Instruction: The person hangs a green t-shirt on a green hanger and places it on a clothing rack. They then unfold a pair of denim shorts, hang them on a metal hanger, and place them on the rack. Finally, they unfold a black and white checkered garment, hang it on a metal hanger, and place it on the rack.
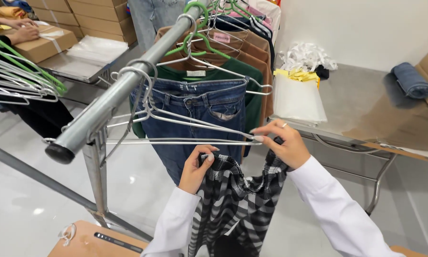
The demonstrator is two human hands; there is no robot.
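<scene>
View from the head camera, looking down at a clothes rail. Near and centre, a black-and-white plaid garment point(233, 200) hangs slack between the person's two hands, just below the bottom bar of an empty wire hanger point(176, 131) that hooks over the grey metal rail point(123, 88). The left hand point(195, 169) is closed in a pinch on the garment's upper left edge. The right hand point(283, 143) gathers the upper right edge under its palm, while its fingertips point(257, 138) touch the right end of the hanger's bar.

The cloth folds and drapes freely, so it appears soft, light and limp, with no stiffness of its own; it likely sags wherever it is unsupported. Judged from this, the top edge, taken at two spread points as shown, is the sound place to grip it. The wire hanger looks thin, smooth and springy, and probably slips or swings on the rail when pushed.

Farther along the rail hang blue jeans point(199, 119), a green top point(238, 71) and brown garments point(245, 45). At right stands a metal table point(366, 109) bearing clear bags point(297, 100) and a rolled blue cloth point(410, 80). At far left, another person's hands point(19, 29) rest on a cardboard box point(45, 45).
</scene>
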